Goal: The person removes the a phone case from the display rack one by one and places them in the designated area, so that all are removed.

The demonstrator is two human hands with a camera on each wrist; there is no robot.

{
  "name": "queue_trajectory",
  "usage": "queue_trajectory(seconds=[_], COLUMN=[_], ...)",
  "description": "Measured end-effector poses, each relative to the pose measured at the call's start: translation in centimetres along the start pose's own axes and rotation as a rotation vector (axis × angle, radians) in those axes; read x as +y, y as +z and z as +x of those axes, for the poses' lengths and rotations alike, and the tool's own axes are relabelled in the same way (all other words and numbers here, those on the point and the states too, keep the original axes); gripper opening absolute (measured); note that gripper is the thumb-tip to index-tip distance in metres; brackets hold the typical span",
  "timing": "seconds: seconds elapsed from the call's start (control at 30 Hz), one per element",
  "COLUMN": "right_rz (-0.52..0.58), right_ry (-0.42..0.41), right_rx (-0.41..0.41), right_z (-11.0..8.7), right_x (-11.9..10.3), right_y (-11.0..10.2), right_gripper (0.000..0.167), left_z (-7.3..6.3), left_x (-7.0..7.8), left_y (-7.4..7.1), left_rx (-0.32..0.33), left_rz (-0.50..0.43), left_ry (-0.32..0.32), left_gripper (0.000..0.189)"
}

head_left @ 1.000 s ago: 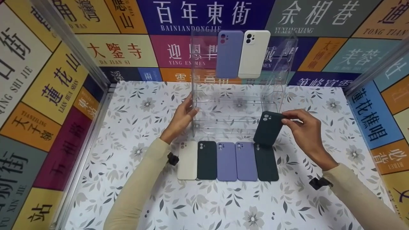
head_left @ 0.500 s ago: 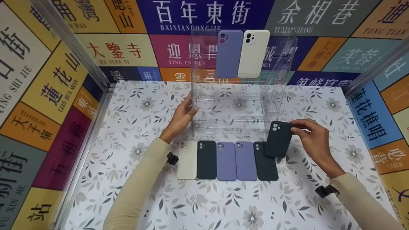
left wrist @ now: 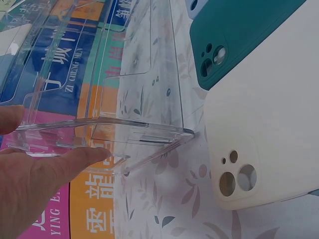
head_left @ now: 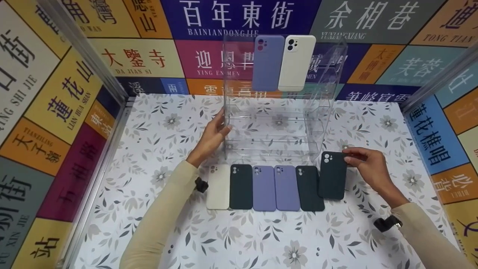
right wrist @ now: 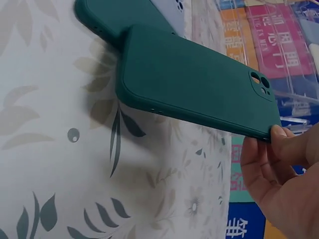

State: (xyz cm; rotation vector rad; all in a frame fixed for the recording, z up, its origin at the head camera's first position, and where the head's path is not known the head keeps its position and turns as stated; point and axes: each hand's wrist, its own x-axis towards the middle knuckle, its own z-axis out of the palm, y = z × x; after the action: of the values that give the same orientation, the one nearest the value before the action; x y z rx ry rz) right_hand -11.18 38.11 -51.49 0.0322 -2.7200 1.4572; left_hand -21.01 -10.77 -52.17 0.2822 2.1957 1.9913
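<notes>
My right hand (head_left: 371,170) pinches a dark green phone case (head_left: 332,177) by its upper right corner, between thumb and fingers. In the right wrist view this green case (right wrist: 189,84) is tilted, its lower end by another green case (right wrist: 107,17). To its left lies a row of cases: cream (head_left: 219,188), dark green (head_left: 241,188), two purple (head_left: 264,190), and the dark green one at the end (head_left: 310,190). My left hand (head_left: 211,138) grips the left side panel of a clear acrylic display rack (head_left: 225,86), thumb in front; some fingers are hidden.
On the rack's top tier stand a purple case (head_left: 268,65) and a white case (head_left: 297,65). A floral cloth (head_left: 224,239) covers the table. Sign-printed panels (head_left: 56,112) wall the left, back and right.
My right hand has moved right and toward me with the green case, from in front of the rack to the right end of the row. My left hand stays on the rack.
</notes>
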Motion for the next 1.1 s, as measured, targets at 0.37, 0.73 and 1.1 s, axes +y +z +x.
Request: queue_trajectory(seconds=[0.37,0.73,1.1], right_rz=[0.032,-0.007,-0.074], right_ry=[0.106,0.128,0.164], right_rx=[-0.107,-0.181,-0.196], right_z=[0.0,-0.4,0.2], right_x=[2.7,4.0,4.3], right_y=[-0.7,0.3,1.7], right_gripper=[0.029,0.027,0.025], left_z=[0.0,-0.1,-0.1], left_x=[0.0,0.1,0.0], left_y=[0.0,0.0,0.0], left_rx=[0.004,-0.008,-0.004], left_rz=[-0.01,-0.008,-0.018], left_ry=[-0.016,-0.032,-0.035], left_gripper=[0.076,0.076,0.075])
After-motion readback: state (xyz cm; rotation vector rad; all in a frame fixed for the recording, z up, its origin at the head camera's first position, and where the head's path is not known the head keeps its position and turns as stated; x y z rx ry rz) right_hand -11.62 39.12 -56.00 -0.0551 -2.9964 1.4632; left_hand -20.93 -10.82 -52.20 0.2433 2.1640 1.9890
